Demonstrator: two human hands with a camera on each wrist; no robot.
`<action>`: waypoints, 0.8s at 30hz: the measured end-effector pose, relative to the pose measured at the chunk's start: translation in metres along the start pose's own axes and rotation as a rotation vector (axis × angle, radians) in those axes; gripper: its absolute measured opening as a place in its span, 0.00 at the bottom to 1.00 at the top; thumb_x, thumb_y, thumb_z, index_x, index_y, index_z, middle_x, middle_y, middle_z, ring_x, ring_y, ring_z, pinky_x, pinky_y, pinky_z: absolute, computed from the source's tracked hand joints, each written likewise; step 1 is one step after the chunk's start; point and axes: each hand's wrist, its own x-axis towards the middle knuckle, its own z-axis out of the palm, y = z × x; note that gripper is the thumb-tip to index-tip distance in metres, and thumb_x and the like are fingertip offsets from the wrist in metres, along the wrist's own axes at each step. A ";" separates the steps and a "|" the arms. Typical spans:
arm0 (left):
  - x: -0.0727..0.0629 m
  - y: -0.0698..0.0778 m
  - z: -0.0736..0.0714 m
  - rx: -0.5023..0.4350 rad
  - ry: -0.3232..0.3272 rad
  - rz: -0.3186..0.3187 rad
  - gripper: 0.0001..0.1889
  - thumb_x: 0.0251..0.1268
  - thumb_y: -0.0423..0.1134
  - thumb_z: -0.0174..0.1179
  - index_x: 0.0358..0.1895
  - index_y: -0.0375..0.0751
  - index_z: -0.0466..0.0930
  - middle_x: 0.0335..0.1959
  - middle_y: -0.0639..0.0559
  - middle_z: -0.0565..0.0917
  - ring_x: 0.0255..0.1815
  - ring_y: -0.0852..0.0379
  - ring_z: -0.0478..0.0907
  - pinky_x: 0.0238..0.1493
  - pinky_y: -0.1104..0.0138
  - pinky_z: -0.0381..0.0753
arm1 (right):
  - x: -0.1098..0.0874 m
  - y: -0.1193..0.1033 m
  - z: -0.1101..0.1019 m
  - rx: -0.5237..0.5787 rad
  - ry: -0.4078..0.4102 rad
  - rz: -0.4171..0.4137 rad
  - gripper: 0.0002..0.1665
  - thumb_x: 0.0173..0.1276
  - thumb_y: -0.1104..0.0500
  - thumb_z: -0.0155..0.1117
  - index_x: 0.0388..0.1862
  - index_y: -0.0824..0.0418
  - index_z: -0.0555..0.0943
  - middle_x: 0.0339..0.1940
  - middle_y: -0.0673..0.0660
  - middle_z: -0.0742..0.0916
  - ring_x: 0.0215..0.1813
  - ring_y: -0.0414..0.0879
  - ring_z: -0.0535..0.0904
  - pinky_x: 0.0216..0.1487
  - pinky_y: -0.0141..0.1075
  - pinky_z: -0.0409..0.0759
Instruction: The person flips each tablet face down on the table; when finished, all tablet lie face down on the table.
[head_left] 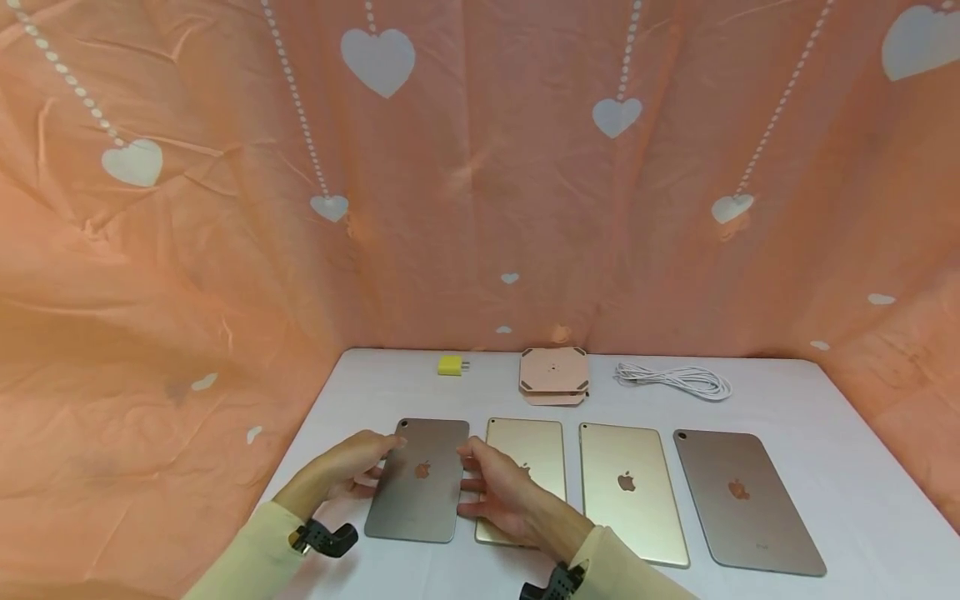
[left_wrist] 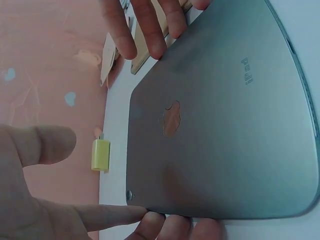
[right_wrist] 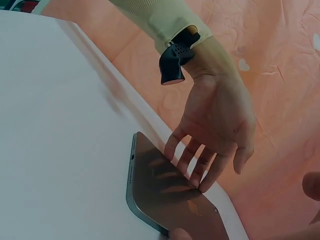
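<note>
A dark grey iPad (head_left: pixel 417 508) lies back side up on the white table at the left end of a row of tablets. My left hand (head_left: pixel 356 462) is at its left edge; the fingertips touch that edge and the thumb stands free of it in the left wrist view. At the opposite edge is my right hand (head_left: pixel 504 492), its fingers (left_wrist: pixel 150 35) extended along the side and its thumb off the tablet. Beneath the right hand, a gold iPad (head_left: pixel 536 442) is partly covered. The right wrist view shows the left hand (right_wrist: pixel 215 117) with straight fingers along the grey iPad (right_wrist: pixel 165 195).
Another gold iPad (head_left: pixel 630 492) and a second grey iPad (head_left: pixel 750 508) lie to the right. Along the back of the table (head_left: pixel 390 379) are a yellow charger plug (head_left: pixel 450 365), a pinkish folding stand (head_left: pixel 553 371) and a coiled white cable (head_left: pixel 678 379). An orange curtain (head_left: pixel 465 208) hangs behind.
</note>
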 end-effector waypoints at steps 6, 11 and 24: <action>-0.002 -0.003 -0.008 0.044 0.038 0.043 0.37 0.83 0.55 0.55 0.75 0.23 0.69 0.67 0.27 0.78 0.60 0.34 0.82 0.52 0.46 0.90 | -0.013 -0.005 -0.022 -0.064 -0.044 -0.040 0.42 0.81 0.46 0.55 0.83 0.69 0.62 0.79 0.73 0.66 0.64 0.59 0.77 0.68 0.54 0.82; -0.017 0.006 -0.026 0.105 0.092 0.191 0.30 0.87 0.51 0.52 0.75 0.28 0.73 0.68 0.31 0.82 0.62 0.36 0.84 0.56 0.47 0.88 | -0.048 -0.031 -0.068 -0.209 -0.090 -0.136 0.44 0.86 0.48 0.52 0.90 0.68 0.53 0.86 0.76 0.61 0.65 0.54 0.81 0.71 0.50 0.84; -0.082 0.071 -0.096 0.536 0.638 0.666 0.27 0.84 0.46 0.56 0.74 0.31 0.77 0.64 0.28 0.83 0.64 0.26 0.80 0.57 0.32 0.80 | -0.163 -0.136 -0.210 -1.070 0.317 -0.739 0.38 0.85 0.60 0.61 0.90 0.52 0.63 0.81 0.60 0.76 0.63 0.20 0.77 0.59 0.17 0.77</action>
